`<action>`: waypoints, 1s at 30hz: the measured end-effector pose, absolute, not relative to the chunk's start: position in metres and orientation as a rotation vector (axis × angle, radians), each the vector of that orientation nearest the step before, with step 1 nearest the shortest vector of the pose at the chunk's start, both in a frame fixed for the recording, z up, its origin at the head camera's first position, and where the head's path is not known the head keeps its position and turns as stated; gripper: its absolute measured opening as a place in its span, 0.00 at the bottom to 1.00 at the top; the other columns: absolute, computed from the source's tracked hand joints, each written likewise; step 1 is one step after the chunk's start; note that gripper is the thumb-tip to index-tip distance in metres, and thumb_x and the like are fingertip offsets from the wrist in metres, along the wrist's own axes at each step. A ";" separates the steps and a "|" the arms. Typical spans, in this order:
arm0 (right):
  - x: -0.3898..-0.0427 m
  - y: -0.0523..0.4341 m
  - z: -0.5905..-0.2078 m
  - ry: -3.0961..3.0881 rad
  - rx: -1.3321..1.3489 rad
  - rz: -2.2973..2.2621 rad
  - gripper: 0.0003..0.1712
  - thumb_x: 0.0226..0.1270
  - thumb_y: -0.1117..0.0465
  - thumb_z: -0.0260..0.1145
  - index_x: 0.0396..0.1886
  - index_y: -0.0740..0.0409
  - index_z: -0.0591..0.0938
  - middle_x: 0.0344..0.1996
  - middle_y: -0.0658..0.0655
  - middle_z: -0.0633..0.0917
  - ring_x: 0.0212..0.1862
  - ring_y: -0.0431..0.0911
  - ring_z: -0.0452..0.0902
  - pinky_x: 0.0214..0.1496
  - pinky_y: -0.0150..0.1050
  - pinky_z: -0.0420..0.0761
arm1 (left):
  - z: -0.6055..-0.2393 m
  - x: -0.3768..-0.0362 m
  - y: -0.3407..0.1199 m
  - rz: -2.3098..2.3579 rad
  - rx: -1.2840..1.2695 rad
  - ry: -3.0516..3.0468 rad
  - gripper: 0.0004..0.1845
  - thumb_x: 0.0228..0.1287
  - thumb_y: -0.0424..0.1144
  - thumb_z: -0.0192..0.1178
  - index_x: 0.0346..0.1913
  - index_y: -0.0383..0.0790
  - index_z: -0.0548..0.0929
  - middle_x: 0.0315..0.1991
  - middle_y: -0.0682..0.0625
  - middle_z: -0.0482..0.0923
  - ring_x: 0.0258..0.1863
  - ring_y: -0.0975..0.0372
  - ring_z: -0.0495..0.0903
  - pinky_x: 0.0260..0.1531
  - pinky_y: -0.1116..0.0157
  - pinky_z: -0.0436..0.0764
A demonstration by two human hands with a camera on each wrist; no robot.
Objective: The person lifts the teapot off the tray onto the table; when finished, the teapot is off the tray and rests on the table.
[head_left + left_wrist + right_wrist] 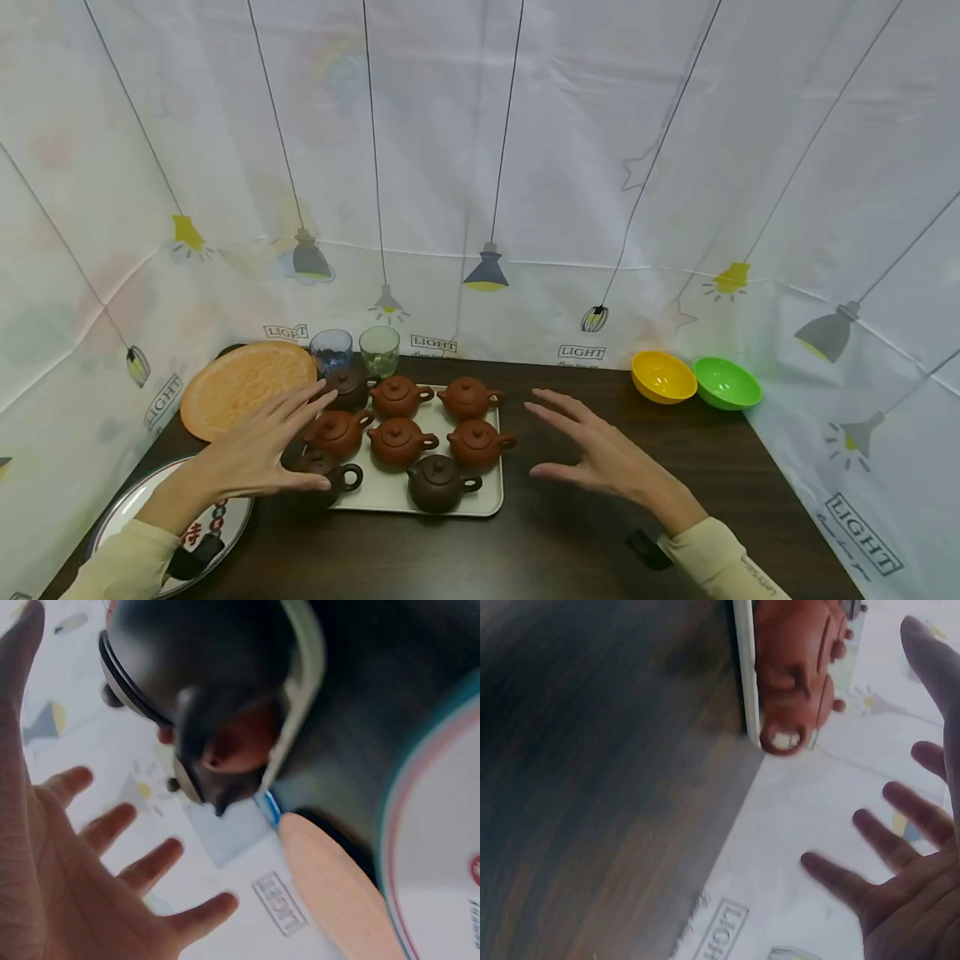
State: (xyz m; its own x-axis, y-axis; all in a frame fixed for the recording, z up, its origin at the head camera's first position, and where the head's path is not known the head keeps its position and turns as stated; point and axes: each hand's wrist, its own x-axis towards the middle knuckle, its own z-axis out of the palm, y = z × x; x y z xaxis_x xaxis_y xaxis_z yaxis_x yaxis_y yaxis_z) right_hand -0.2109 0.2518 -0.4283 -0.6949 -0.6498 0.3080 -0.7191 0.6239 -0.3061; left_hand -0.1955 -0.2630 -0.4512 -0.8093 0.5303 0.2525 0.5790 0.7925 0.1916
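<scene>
Clay teapots, eight small brown and reddish ones, stand in rows on a pale rectangular tray (390,498) on the dark wooden bench (570,542). Left hand (258,450) hovers over the tray's left edge, fingers (300,404) spread, above the dark brown teapot (318,477) at that corner, holding nothing. Right hand (600,454) hangs just right of the tray, fingers spread, clear of the reddish teapot (480,442) nearest it.

The left hand (251,454) covers part of the dark teapot (318,479) at the near-left corner of the tray (491,500). Left of the tray, a white plate (131,508) is cut off by the picture's edge. Both wrist views are blurred; the printed writing on that plate is unreadable.
</scene>
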 end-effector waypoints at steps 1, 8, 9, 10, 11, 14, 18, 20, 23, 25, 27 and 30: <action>-0.212 0.249 -0.429 -2.648 1.178 0.644 0.49 0.64 0.43 0.81 0.82 0.45 0.71 0.81 0.57 0.70 0.77 0.55 0.73 0.68 0.59 0.84 | -0.453 -0.194 -0.267 -0.401 -0.868 -2.819 0.64 0.51 0.75 0.74 0.85 0.48 0.61 0.85 0.42 0.58 0.79 0.36 0.66 0.68 0.31 0.74; -0.214 0.223 -0.448 -2.425 1.432 0.728 0.38 0.66 0.54 0.81 0.73 0.58 0.80 0.71 0.62 0.79 0.67 0.55 0.82 0.61 0.51 0.89 | -0.465 -0.189 -0.289 -0.593 -0.911 -2.957 0.76 0.35 0.69 0.85 0.83 0.33 0.57 0.82 0.27 0.59 0.75 0.28 0.68 0.63 0.28 0.76; -0.213 0.219 -0.451 -2.402 1.460 0.741 0.37 0.66 0.55 0.81 0.72 0.59 0.81 0.70 0.63 0.80 0.66 0.55 0.83 0.61 0.50 0.89 | -0.467 -0.188 -0.291 -0.623 -0.919 -2.967 0.77 0.33 0.68 0.86 0.83 0.32 0.57 0.82 0.27 0.58 0.75 0.27 0.67 0.63 0.28 0.76; -0.212 0.216 -0.455 -2.377 1.485 0.754 0.36 0.67 0.56 0.80 0.72 0.60 0.81 0.69 0.64 0.80 0.65 0.55 0.83 0.60 0.50 0.90 | -0.468 -0.188 -0.292 -0.648 -0.924 -2.980 0.78 0.33 0.68 0.86 0.83 0.32 0.56 0.82 0.26 0.56 0.75 0.27 0.66 0.63 0.27 0.76; -0.211 0.212 -0.458 -2.364 1.502 0.773 0.35 0.68 0.56 0.80 0.71 0.61 0.81 0.69 0.64 0.81 0.66 0.55 0.83 0.60 0.49 0.90 | -0.470 -0.188 -0.293 -0.670 -0.924 -2.994 0.79 0.32 0.68 0.86 0.83 0.32 0.55 0.83 0.25 0.55 0.76 0.26 0.65 0.63 0.27 0.75; -0.208 0.204 -0.466 -2.317 1.548 0.817 0.34 0.68 0.58 0.79 0.71 0.64 0.81 0.68 0.66 0.81 0.66 0.55 0.83 0.61 0.48 0.90 | -0.473 -0.188 -0.297 -0.716 -0.894 -3.033 0.81 0.32 0.68 0.86 0.85 0.35 0.52 0.83 0.24 0.52 0.78 0.26 0.61 0.65 0.27 0.73; -0.206 0.197 -0.474 -2.290 1.560 0.833 0.32 0.67 0.59 0.80 0.68 0.64 0.83 0.67 0.65 0.82 0.65 0.54 0.83 0.62 0.45 0.89 | -0.479 -0.189 -0.301 -0.745 -0.874 -3.069 0.79 0.35 0.67 0.86 0.87 0.37 0.51 0.84 0.25 0.52 0.79 0.25 0.58 0.67 0.25 0.69; -0.205 0.194 -0.477 -2.275 1.553 0.830 0.30 0.67 0.59 0.80 0.66 0.65 0.84 0.65 0.64 0.83 0.64 0.54 0.83 0.63 0.42 0.88 | -0.484 -0.190 -0.303 -0.744 -0.873 -3.086 0.77 0.38 0.67 0.85 0.87 0.37 0.52 0.84 0.26 0.53 0.79 0.25 0.59 0.68 0.25 0.69; -0.205 0.191 -0.480 -2.250 1.551 0.838 0.28 0.68 0.60 0.79 0.64 0.66 0.85 0.63 0.65 0.85 0.60 0.53 0.85 0.60 0.37 0.88 | -0.490 -0.192 -0.305 -0.708 -0.863 -3.119 0.75 0.41 0.69 0.82 0.87 0.39 0.53 0.83 0.28 0.57 0.78 0.26 0.62 0.66 0.26 0.72; -0.205 0.189 -0.482 -2.247 1.564 0.870 0.27 0.68 0.62 0.79 0.63 0.67 0.85 0.61 0.65 0.86 0.57 0.52 0.87 0.55 0.36 0.89 | -0.492 -0.193 -0.305 -0.679 -0.837 -3.142 0.74 0.43 0.71 0.81 0.88 0.42 0.52 0.82 0.28 0.59 0.77 0.26 0.64 0.65 0.27 0.74; -0.205 0.187 -0.483 -2.269 1.580 0.924 0.26 0.68 0.63 0.79 0.63 0.68 0.85 0.58 0.64 0.87 0.53 0.51 0.89 0.49 0.36 0.90 | -0.493 -0.193 -0.304 -0.642 -0.811 -3.162 0.73 0.45 0.73 0.79 0.88 0.46 0.52 0.82 0.28 0.60 0.76 0.26 0.66 0.62 0.27 0.76; -0.204 0.185 -0.485 -2.323 1.599 0.976 0.24 0.68 0.66 0.77 0.62 0.68 0.85 0.54 0.63 0.89 0.47 0.50 0.90 0.42 0.38 0.90 | -0.492 -0.192 -0.302 -0.597 -0.785 -3.182 0.72 0.46 0.74 0.78 0.89 0.50 0.51 0.82 0.28 0.61 0.74 0.25 0.67 0.60 0.27 0.77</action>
